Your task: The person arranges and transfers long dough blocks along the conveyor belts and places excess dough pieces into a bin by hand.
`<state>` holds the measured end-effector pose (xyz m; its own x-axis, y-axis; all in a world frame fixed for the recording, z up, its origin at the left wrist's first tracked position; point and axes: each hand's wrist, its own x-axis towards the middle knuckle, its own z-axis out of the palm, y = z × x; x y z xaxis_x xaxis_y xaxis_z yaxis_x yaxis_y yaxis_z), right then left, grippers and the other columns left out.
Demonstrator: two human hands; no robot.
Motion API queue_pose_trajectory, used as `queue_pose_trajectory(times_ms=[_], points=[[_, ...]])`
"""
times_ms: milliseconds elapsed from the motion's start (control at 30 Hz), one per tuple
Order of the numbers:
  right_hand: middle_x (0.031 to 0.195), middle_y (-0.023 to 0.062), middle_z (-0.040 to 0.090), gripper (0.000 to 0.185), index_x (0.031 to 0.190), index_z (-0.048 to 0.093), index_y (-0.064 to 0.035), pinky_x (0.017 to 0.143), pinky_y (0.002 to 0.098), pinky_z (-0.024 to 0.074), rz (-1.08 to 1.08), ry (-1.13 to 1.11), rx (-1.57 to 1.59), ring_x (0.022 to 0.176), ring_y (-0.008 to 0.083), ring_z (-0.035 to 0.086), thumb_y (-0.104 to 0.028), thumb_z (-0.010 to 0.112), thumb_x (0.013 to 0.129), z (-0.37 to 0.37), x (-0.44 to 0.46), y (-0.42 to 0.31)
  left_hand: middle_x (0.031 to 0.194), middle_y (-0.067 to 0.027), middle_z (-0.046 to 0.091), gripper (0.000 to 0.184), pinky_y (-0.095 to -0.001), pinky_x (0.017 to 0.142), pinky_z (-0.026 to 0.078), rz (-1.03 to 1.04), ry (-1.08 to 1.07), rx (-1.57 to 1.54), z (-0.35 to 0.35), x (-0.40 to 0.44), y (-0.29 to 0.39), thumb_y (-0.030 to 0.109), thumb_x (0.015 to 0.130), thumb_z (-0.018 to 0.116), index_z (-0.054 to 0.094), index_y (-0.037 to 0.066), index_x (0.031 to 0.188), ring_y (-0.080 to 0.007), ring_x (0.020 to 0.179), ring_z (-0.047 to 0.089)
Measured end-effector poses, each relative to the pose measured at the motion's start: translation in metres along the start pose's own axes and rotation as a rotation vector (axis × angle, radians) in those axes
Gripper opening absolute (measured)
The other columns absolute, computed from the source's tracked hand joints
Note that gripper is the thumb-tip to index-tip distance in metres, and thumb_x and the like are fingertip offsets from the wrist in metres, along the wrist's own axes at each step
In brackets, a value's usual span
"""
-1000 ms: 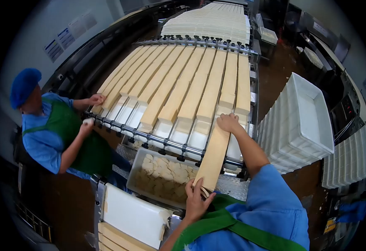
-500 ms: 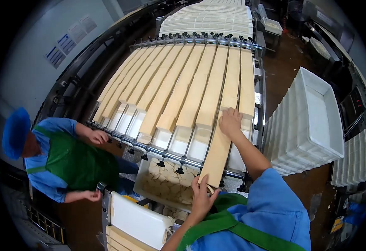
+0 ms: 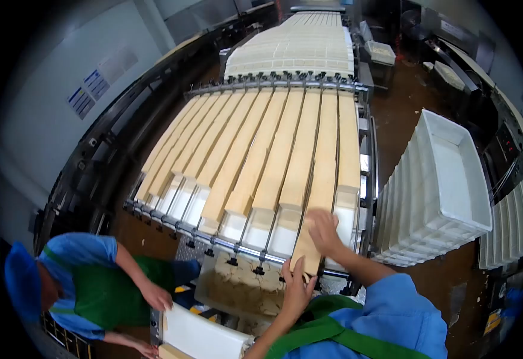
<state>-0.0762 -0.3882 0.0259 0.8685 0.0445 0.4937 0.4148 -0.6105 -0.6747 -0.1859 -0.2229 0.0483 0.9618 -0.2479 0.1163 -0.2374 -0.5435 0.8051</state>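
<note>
Long pale yellow strips (image 3: 273,155) lie side by side in metal-divided lanes. The strip (image 3: 304,254) in front of me reaches past the front metal rail. My left hand (image 3: 296,287) grips its near end, fingers over the edge. Farther up, my right hand (image 3: 322,230) is slightly blurred, its fingers bent onto the strip's top and side; the palm side is hidden. The strip continues up its lane beyond that hand.
A co-worker (image 3: 88,281) in a green apron stands at left, hands by a white surface (image 3: 201,335). A tub (image 3: 237,290) of pale scraps sits below the rail (image 3: 231,244). Stacked white crates (image 3: 435,185) stand at right.
My view has shifted, so the lanes sit lower. My right hand has come closer to my left along the strip. The co-worker's hands have moved down toward the white surface.
</note>
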Motion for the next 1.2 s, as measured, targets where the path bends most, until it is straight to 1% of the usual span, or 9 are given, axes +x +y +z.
queue_pose_trajectory(times_ms=[167,300,500,567,633,733,800,933,1200], points=[[0.126,0.0163,0.048,0.049,0.122,0.049,-0.0064,0.097,0.0465,0.0242,-0.248,-0.028,0.092,0.120,0.0316,0.042,-0.035,0.057,0.083,-0.010,-0.064,-0.025,0.139,-0.0308,0.022,0.058,-0.0451,0.101,0.036,0.035,0.016,-0.125,-0.016,-0.013,-0.014,0.002,0.081,0.058,0.036,0.003,0.136,-0.0479,0.123,0.035],[0.137,0.0132,0.039,0.065,0.127,0.047,-0.0174,0.097,0.0485,0.0245,-0.240,-0.240,-0.249,0.123,0.0295,0.040,-0.041,0.073,0.073,-0.010,-0.072,-0.038,0.137,-0.0291,0.029,0.056,-0.0473,0.108,0.026,0.048,0.154,-0.113,-0.027,-0.041,-0.043,0.006,0.077,0.054,0.041,0.001,0.132,-0.0448,0.127,0.031],[0.134,0.0157,0.041,0.070,0.129,0.043,-0.0122,0.096,0.0508,0.0257,-0.206,-0.189,-0.295,0.122,0.0308,0.041,-0.043,0.072,0.073,-0.013,-0.073,-0.042,0.144,-0.0284,0.017,0.061,-0.0474,0.108,0.025,-0.255,0.480,-0.150,-0.059,-0.102,-0.076,0.009,0.079,0.060,0.038,-0.001,0.135,-0.0456,0.131,0.026],[0.134,0.0171,0.041,0.073,0.128,0.043,-0.0097,0.096,0.0512,0.0264,-0.156,-0.175,-0.374,0.121,0.0318,0.041,-0.047,0.071,0.072,-0.013,-0.075,-0.042,0.147,-0.0284,0.009,0.067,-0.0475,0.107,0.026,-0.547,0.342,0.247,-0.056,-0.132,-0.111,0.013,0.079,0.065,0.034,0.000,0.138,-0.0467,0.134,0.021],[0.133,0.0179,0.041,0.074,0.126,0.045,-0.0083,0.097,0.0512,0.0264,-0.165,-0.148,-0.416,0.120,0.0327,0.042,-0.050,0.070,0.071,-0.010,-0.076,-0.040,0.146,-0.0271,0.016,0.066,-0.0457,0.106,0.028,-0.535,0.265,0.401,-0.049,-0.169,-0.147,0.020,0.079,0.067,0.039,0.002,0.136,-0.0468,0.135,0.018],[0.130,0.0181,0.043,0.072,0.123,0.047,-0.0063,0.096,0.0507,0.0272,-0.156,-0.096,-0.457,0.119,0.0320,0.042,-0.047,0.070,0.069,-0.008,-0.078,-0.041,0.135,-0.0204,0.041,0.050,-0.0438,0.102,0.033,-0.444,-0.067,0.594,-0.045,-0.200,-0.171,0.024,0.080,0.064,0.053,0.005,0.125,-0.0393,0.128,0.034],[0.128,0.0180,0.044,0.071,0.122,0.047,-0.0065,0.096,0.0503,0.0276,-0.158,-0.078,-0.475,0.119,0.0319,0.043,-0.047,0.071,0.069,-0.006,-0.080,-0.041,0.109,-0.0120,0.061,0.031,-0.0418,0.090,0.043,0.039,-0.060,0.519,-0.041,-0.207,-0.176,0.024,0.081,0.060,0.064,0.010,0.107,-0.0308,0.108,0.054],[0.123,0.0171,0.048,0.067,0.118,0.049,-0.0056,0.094,0.0475,0.0294,-0.186,-0.018,-0.546,0.115,0.0306,0.046,-0.046,0.070,0.068,-0.003,-0.081,-0.041,0.089,-0.0094,0.065,0.021,-0.0424,0.072,0.049,-0.081,-0.057,0.606,-0.039,-0.208,-0.165,0.021,0.080,0.057,0.067,0.013,0.096,-0.0283,0.082,0.062],[0.119,0.0146,0.051,0.062,0.114,0.050,-0.0049,0.094,0.0468,0.0294,-0.177,0.032,-0.607,0.112,0.0288,0.047,-0.043,0.069,0.069,0.003,-0.084,-0.044,0.090,-0.0165,0.064,0.019,-0.0443,0.077,0.049,-0.057,0.047,0.431,-0.029,-0.208,-0.181,0.018,0.083,0.054,0.065,0.005,0.091,-0.0355,0.086,0.060]])
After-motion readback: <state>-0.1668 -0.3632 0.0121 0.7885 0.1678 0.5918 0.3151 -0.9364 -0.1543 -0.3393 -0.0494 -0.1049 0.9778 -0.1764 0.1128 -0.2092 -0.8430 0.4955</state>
